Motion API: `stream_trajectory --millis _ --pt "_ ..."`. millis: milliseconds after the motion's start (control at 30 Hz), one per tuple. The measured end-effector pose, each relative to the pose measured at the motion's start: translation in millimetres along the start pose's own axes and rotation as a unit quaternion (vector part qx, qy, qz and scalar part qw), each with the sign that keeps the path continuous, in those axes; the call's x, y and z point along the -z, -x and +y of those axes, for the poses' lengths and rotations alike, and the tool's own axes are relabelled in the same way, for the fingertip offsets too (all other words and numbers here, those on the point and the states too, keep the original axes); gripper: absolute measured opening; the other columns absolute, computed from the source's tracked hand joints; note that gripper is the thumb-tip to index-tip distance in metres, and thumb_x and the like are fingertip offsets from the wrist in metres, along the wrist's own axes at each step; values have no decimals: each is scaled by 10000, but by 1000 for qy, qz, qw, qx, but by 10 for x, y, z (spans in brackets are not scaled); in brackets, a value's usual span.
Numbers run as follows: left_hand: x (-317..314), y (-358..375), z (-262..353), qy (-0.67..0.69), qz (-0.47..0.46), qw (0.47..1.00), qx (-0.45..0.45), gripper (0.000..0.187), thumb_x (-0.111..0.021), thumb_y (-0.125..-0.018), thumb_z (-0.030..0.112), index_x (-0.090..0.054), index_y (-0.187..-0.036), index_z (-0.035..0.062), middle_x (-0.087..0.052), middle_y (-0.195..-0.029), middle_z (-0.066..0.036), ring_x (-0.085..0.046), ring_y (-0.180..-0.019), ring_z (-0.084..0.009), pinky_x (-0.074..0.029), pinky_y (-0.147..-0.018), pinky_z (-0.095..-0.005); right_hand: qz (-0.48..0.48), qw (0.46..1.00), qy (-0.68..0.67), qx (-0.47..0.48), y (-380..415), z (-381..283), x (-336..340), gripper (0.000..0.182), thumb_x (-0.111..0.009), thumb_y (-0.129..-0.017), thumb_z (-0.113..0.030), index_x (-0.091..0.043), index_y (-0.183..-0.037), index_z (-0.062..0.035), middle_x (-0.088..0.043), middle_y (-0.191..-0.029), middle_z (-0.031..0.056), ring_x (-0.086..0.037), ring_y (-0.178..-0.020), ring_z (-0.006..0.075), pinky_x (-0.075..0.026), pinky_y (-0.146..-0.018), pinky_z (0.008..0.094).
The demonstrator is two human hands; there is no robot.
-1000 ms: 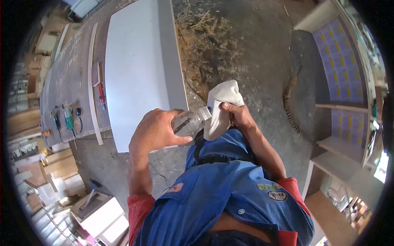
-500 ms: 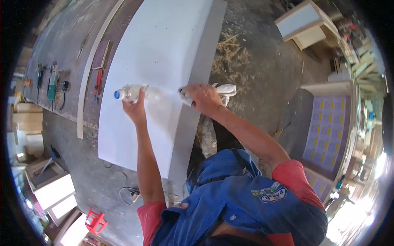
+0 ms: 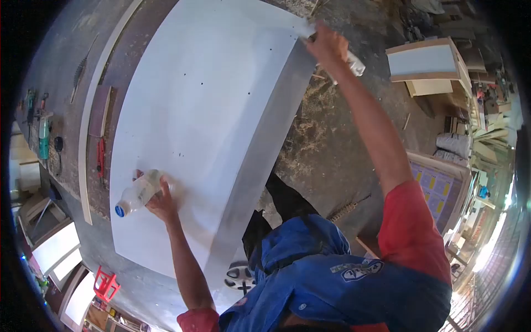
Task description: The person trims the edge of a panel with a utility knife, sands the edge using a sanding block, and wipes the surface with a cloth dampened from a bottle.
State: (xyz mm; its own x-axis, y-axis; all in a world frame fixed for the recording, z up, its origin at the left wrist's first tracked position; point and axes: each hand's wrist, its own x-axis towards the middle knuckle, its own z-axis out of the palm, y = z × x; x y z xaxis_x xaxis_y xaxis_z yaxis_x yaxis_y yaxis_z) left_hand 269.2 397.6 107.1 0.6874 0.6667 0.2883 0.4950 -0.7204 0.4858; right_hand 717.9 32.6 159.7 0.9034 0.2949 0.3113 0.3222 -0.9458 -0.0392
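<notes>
A clear plastic bottle with a blue cap lies tilted over the white panel, and my left hand is wrapped around it. My right hand is closed on a whitish cloth at the panel's far right corner, where the grey side edge begins. Part of the cloth hangs out beside the palm. Small dark dots mark the panel's white surface.
Left of the panel are a red-handled tool, a long pale strip and a green tool. A box-like cabinet stands on the floor at the upper right. A red stool is at the lower left.
My right hand has moved forward along the panel's edge to its far corner with the cloth. The bottle in my left hand now appears lower and further left. The camera view has shifted.
</notes>
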Motion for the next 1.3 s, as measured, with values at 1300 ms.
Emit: stream_trajectory --millis 1300 --pt "27 24 90 -36 -10 999 23 602 -687 -899 237 -465 -1417 26 -491 -1452 -140 -418 -1361 -345 -308 -1140 -447 -109 982 16 -152 -421 656 81 605 -693 -868 -443 -522 -1287 -40 -672 -1109 219 -655 -1043 384 -536 -851 511"
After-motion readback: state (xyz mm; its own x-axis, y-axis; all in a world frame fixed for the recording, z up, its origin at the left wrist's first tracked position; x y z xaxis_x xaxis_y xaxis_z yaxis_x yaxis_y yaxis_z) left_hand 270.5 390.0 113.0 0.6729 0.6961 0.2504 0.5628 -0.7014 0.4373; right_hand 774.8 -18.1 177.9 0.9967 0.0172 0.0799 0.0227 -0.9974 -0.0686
